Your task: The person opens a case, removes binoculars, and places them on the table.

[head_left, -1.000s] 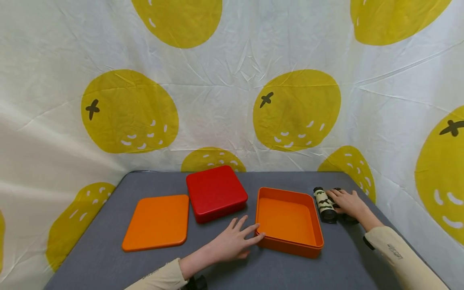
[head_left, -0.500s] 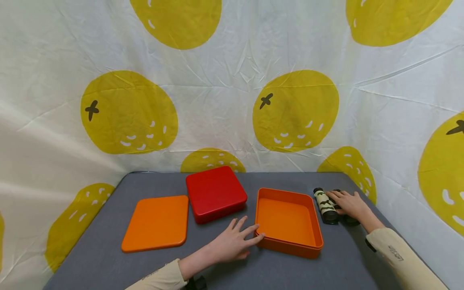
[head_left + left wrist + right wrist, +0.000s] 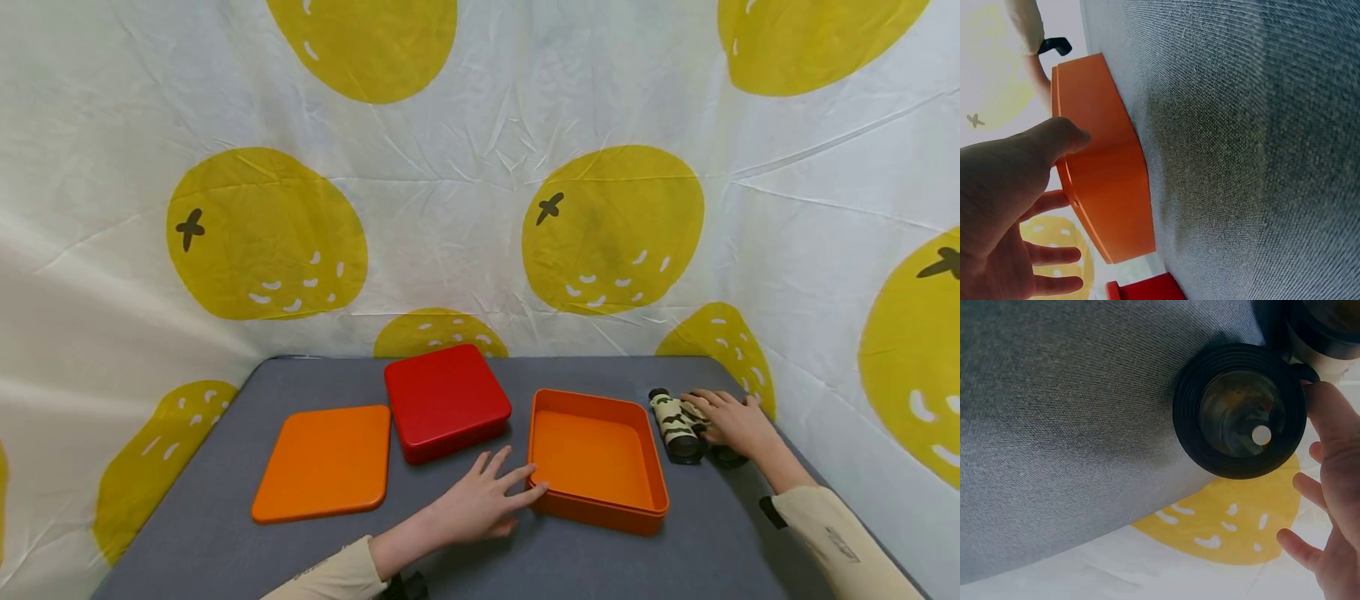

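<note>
Two sets of relaxed fingers (image 3: 528, 497): left hand (image 3: 476, 504) against the orange box (image 3: 600, 513), right hand (image 3: 735, 424) over camouflage binoculars (image 3: 671, 422).

a red box (image 3: 448, 402) is sitting near the back of the gray table (image 3: 202, 542). a flat orange square (image 3: 325, 462) is lying just beside it, on its left. behind them a white cloth (image 3: 446, 233) is hanging, and big yellow fruits (image 3: 266, 237) are showing on it.

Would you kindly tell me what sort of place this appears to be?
Probably an indoor, screened-off tabletop workspace: fruit-patterned fabric hangs behind and beside a grey table, on which an open orange box stands within the person's reach.
</note>
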Demonstrator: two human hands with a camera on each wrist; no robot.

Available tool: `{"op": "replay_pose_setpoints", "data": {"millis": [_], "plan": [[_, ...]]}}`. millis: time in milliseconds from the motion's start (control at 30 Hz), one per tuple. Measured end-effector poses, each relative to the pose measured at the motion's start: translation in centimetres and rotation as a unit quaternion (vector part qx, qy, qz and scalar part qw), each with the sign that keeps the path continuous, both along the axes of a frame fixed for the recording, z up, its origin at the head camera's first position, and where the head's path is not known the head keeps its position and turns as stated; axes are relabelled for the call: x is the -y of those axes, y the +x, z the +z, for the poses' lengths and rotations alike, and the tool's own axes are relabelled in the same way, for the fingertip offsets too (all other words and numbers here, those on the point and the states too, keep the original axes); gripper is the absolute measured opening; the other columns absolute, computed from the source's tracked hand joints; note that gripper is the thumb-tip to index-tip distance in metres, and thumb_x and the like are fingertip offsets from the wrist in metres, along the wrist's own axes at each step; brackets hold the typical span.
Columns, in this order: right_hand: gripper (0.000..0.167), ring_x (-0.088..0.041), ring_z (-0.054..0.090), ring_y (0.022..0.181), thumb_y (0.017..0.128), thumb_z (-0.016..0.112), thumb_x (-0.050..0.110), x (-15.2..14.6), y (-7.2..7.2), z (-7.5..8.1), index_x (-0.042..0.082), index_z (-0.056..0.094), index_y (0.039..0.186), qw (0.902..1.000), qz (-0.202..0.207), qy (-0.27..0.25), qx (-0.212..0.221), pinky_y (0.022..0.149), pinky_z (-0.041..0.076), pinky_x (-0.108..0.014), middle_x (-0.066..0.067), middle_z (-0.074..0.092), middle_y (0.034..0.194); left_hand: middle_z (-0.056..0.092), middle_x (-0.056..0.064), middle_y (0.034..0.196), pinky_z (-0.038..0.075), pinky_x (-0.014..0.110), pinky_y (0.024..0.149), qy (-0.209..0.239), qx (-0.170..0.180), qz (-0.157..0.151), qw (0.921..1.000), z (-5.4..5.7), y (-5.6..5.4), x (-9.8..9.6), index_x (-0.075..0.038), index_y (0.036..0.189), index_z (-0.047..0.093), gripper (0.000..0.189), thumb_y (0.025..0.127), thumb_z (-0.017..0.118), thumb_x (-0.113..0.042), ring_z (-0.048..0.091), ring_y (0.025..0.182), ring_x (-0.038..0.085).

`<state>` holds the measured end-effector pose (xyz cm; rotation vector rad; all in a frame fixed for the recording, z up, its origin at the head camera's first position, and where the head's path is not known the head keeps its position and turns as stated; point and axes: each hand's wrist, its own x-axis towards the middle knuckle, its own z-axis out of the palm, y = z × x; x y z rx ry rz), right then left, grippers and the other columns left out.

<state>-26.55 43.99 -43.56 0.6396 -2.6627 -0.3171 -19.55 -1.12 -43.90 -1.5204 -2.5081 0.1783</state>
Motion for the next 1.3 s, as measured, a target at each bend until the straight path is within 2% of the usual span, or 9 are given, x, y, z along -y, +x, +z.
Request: {"op": "replay_pose_setpoints", "data": {"millis": [133, 267, 400, 533, 667, 733, 900, 1067, 1300], "plan": [[0.064, -0.032, 0.051, 0.101, 0.064, 0.077, 0.021, -0.1, 0.3, 0.0, 0.009, 0.047, 0.119, 0.9997, -0.006, -0.025, -0.004, 0.072, 0.038, -0.065, -0.012, 0.051, 0.120, 0.034, 0.002, 0.143, 0.042, 0.048, 0.093, 0.001, -0.003, -0.001, 1.0000, 0.1, 0.0, 0.1, -0.028, 0.141, 0.024, 0.063, 0.086, 0.053, -0.041, 0.035, 0.127, 0.037], [0.058, -0.034, 0.050, 0.103, 0.069, 0.073, 0.021, 0.1, 0.7, 0.3, 0.009, 0.048, 0.120, 0.9990, -0.021, -0.038, 0.007, 0.072, 0.037, -0.063, -0.013, 0.051, 0.120, 0.032, 0.002, 0.144, 0.041, 0.049, 0.093, 0.002, 0.002, 0.001, 1.0000, 0.1, 0.0, 0.1, -0.028, 0.141, 0.024, 0.064, 0.086, 0.054, -0.041, 0.035, 0.127, 0.037], [0.054, -0.036, 0.049, 0.104, 0.073, 0.070, 0.022, 0.4, 1.1, 0.5, 0.007, 0.049, 0.121, 0.9973, -0.040, -0.058, 0.021, 0.072, 0.036, -0.062, -0.016, 0.051, 0.120, 0.029, 0.002, 0.146, 0.040, 0.050, 0.094, 0.005, 0.024, 0.006, 0.9997, -0.1, 0.0, 0.2, -0.028, 0.142, 0.021, 0.066, 0.086, 0.053, -0.040, 0.032, 0.128, 0.037], [0.053, -0.038, 0.049, 0.102, 0.075, 0.068, 0.024, 0.9, 1.4, 0.8, 0.006, 0.048, 0.121, 0.9953, -0.053, -0.080, 0.013, 0.072, 0.035, -0.063, -0.018, 0.052, 0.119, 0.027, 0.002, 0.147, 0.040, 0.050, 0.094, 0.012, 0.042, 0.010, 0.9990, -0.3, 0.0, 0.3, -0.027, 0.143, 0.020, 0.066, 0.087, 0.053, -0.040, 0.031, 0.128, 0.038], [0.051, -0.040, 0.048, 0.102, 0.079, 0.064, 0.027, 1.7, 1.9, 1.1, 0.004, 0.047, 0.122, 0.9923, -0.067, -0.103, 0.016, 0.072, 0.034, -0.064, -0.019, 0.051, 0.120, 0.025, 0.002, 0.147, 0.041, 0.050, 0.093, 0.019, 0.047, 0.014, 0.9986, -0.4, 0.2, 0.5, -0.025, 0.142, 0.021, 0.067, 0.086, 0.054, -0.040, 0.032, 0.128, 0.038], [0.049, -0.040, 0.048, 0.103, 0.082, 0.061, 0.028, 2.3, 2.2, 1.3, 0.003, 0.047, 0.122, 0.9909, -0.072, -0.111, 0.024, 0.071, 0.035, -0.061, -0.020, 0.050, 0.121, 0.025, 0.002, 0.148, 0.041, 0.050, 0.093, 0.024, 0.048, 0.017, 0.9984, -0.4, 0.3, 0.7, -0.025, 0.143, 0.021, 0.067, 0.086, 0.054, -0.040, 0.033, 0.128, 0.037], [0.047, -0.039, 0.049, 0.103, 0.084, 0.059, 0.027, 3.5, 3.0, 1.5, 0.003, 0.048, 0.122, 0.9891, -0.064, -0.130, 0.028, 0.065, 0.036, -0.051, -0.020, 0.052, 0.119, 0.027, 0.001, 0.146, 0.041, 0.048, 0.093, 0.047, 0.050, 0.013, 0.9976, -0.1, 0.7, 1.2, -0.024, 0.143, 0.018, 0.069, 0.086, 0.054, -0.039, 0.034, 0.127, 0.035], [0.045, -0.040, 0.049, 0.103, 0.085, 0.058, 0.026, 4.8, 3.8, 1.7, 0.003, 0.049, 0.122, 0.9849, -0.055, -0.159, 0.040, 0.070, 0.036, -0.056, -0.021, 0.054, 0.117, 0.029, 0.001, 0.146, 0.041, 0.045, 0.093, 0.067, 0.042, 0.002, 0.9969, 0.2, 1.1, 1.9, -0.022, 0.144, 0.017, 0.070, 0.086, 0.054, -0.039, 0.036, 0.127, 0.032], [0.042, -0.041, 0.051, 0.100, 0.083, 0.061, 0.022, 6.9, 5.0, 2.5, 0.002, 0.052, 0.119, 0.9754, -0.021, -0.216, 0.040, 0.072, 0.038, -0.059, -0.023, 0.057, 0.113, 0.028, -0.002, 0.146, 0.040, 0.043, 0.096, 0.098, 0.061, 0.016, 0.9931, 1.1, 1.6, 3.4, -0.023, 0.143, 0.019, 0.066, 0.088, 0.052, -0.035, 0.035, 0.128, 0.026]]}}
